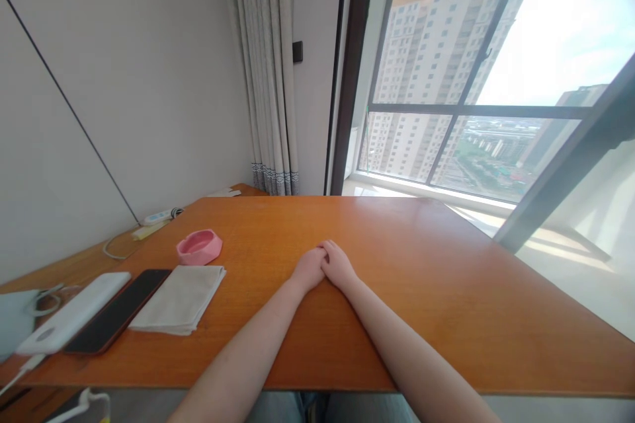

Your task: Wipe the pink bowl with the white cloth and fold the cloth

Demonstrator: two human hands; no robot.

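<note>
My left hand (308, 268) and my right hand (339, 264) rest clasped together on the wooden table (397, 244). The right hand's fingers lie over those of the left, and both hands are closed. No object shows in either one; the palms are hidden. To the left of my hands lies a folded pale cloth (181, 297). Behind the cloth sits a pink faceted ashtray-like dish (200, 248). A dark phone (119, 310) lies beside the cloth, touching or nearly touching a white power bank (74, 314).
A white cable (27, 370) runs from the power bank toward the table's front edge. A power strip (161, 217) lies by the wall at the back left. A curtain (268, 79) hangs beyond the table, and a large window (446, 106) is on the right.
</note>
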